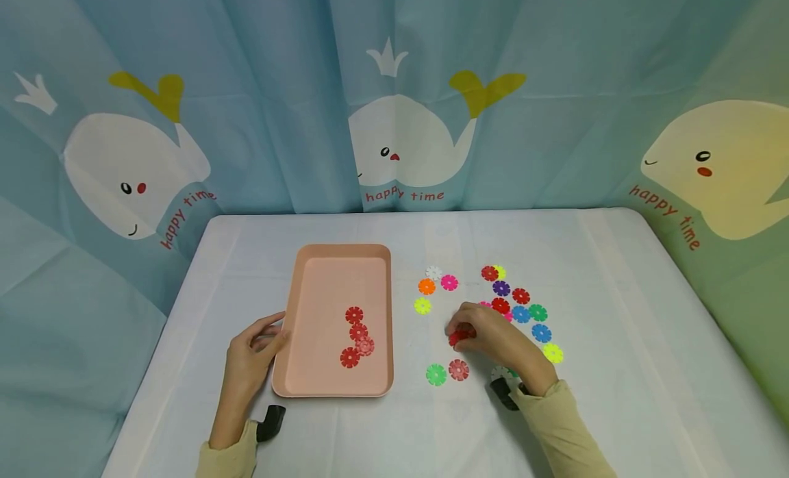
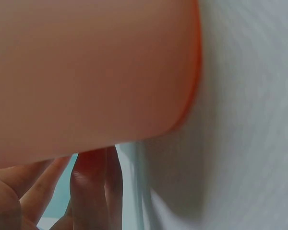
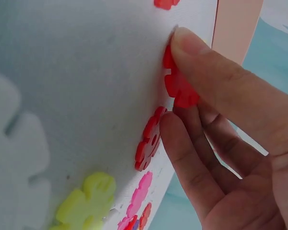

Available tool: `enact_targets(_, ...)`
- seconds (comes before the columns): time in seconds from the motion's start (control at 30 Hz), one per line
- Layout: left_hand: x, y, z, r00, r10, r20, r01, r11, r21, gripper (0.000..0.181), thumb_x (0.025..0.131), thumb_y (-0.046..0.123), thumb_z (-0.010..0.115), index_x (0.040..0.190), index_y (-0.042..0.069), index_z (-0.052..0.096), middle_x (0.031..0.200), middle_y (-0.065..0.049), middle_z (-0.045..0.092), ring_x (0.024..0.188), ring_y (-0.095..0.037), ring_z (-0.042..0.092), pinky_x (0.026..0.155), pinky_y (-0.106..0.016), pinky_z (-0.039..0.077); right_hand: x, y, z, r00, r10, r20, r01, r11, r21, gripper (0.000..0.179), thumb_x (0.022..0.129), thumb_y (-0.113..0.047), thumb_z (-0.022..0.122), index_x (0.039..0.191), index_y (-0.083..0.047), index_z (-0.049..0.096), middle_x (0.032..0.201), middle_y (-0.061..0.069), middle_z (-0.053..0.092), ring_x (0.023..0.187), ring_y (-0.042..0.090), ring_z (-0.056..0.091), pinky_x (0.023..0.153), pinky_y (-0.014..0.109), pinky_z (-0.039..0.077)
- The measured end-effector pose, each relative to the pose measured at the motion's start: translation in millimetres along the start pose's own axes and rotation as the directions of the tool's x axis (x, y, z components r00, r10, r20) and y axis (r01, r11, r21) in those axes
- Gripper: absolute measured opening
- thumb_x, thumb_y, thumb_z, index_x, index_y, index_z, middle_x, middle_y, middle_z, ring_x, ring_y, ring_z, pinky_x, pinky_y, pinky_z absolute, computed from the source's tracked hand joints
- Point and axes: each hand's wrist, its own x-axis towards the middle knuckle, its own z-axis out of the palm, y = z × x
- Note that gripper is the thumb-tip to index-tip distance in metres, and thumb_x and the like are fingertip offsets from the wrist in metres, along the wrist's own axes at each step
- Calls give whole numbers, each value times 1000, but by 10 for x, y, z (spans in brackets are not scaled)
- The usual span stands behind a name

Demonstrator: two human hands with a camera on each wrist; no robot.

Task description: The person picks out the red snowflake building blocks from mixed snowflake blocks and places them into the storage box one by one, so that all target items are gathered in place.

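Observation:
My left hand [image 1: 248,361] grips the left rim of a pink tray [image 1: 320,286]; in the left wrist view its fingers [image 2: 89,191] meet the tray's side. Several red and pinkish-red snowflake discs [image 1: 350,357] lie in the tray, toward its right side. To the right of the tray, my right hand [image 1: 493,334] pinches a red snowflake disc [image 3: 185,91] between thumb and fingers, low over the table. A second, darker red disc [image 3: 151,136] is right at a fingertip in the right wrist view. The palm side is hidden from the head view.
More snowflake discs in mixed colours lie around the right hand, among them a green one [image 1: 436,374], an orange one [image 1: 427,286] and a blue one [image 1: 542,333]. A white cloth covers the table [image 1: 616,368]. A blue curtain [image 1: 277,122] with whales hangs behind.

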Motion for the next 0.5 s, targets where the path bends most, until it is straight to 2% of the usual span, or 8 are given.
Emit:
enact_targets(0.33, 8, -13, -2, 1000, -7, 8, 7, 1000, -6, 38, 92, 14, 72, 129, 7, 66, 112, -19, 68, 86, 3, 63, 74, -10, 49, 22, 4, 0, 1000, -5, 18, 3, 997, 77, 19, 79, -9, 84, 95, -12, 75, 87, -5, 70, 81, 8, 64, 74, 21, 56)
enact_targets(0.5, 12, -24, -5, 1000, -12, 12, 12, 1000, -8, 40, 92, 15, 72, 130, 7, 65, 113, -19, 68, 86, 3, 63, 74, -10, 49, 64, -6, -8, 998, -55, 27, 52, 994, 94, 17, 80, -8, 82, 95, -9, 77, 88, -4, 73, 82, 9, 66, 76, 24, 58)
